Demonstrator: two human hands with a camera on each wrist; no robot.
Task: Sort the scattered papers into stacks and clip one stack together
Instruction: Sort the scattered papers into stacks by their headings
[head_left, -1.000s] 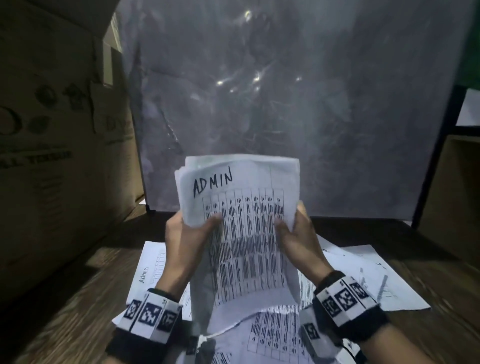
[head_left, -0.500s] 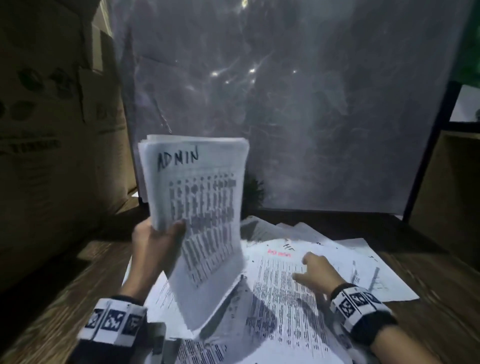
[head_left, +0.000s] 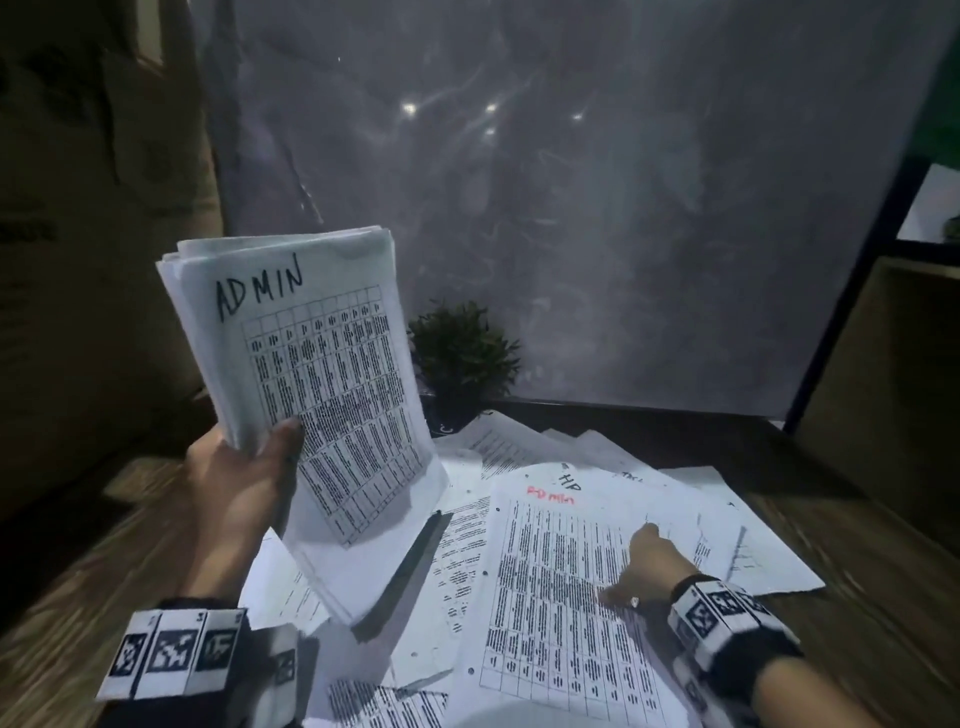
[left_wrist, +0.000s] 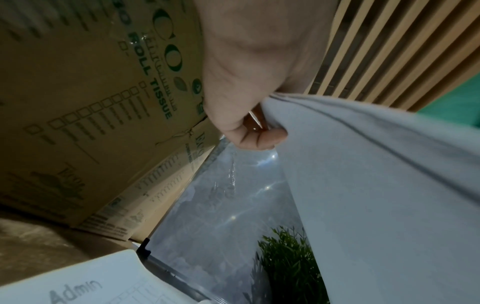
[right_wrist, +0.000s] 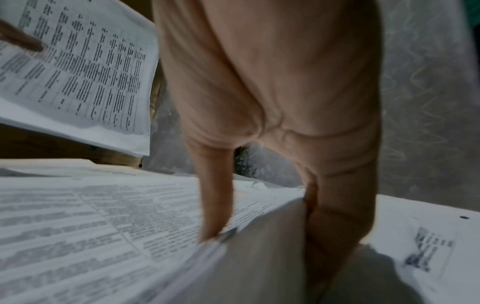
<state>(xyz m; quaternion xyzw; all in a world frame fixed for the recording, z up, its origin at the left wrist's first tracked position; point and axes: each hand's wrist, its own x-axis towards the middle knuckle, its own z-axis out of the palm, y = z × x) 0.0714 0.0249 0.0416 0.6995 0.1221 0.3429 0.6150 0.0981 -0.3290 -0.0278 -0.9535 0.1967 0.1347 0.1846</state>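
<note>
A thick stack of papers (head_left: 311, 374) headed "ADMIN" in black stands upright, left of centre. My left hand (head_left: 260, 457) alone grips its lower left edge, thumb on the front and fingers behind; the left wrist view shows the hand (left_wrist: 249, 131) pinching the stack's blank back (left_wrist: 376, 185). On the wooden table (head_left: 67, 582) lies a table-printed sheet (head_left: 545, 597) marked "ADMIN" in red. My right hand (head_left: 641, 564) holds its right edge. In the right wrist view the thumb (right_wrist: 215, 205) lies on top of the sheet (right_wrist: 103, 226) and the fingers go under the lifted edge.
Several loose sheets (head_left: 737, 525) are spread over the table, one marked "HR" (head_left: 571, 480). A small potted plant (head_left: 462, 358) stands before a grey panel (head_left: 571, 208). Cardboard boxes (head_left: 78, 260) stand at the left, a wooden cabinet (head_left: 883, 389) at the right.
My right hand let go of the stack and dropped to the red-marked sheet on the table. My left hand carried the stack leftward and holds it alone.
</note>
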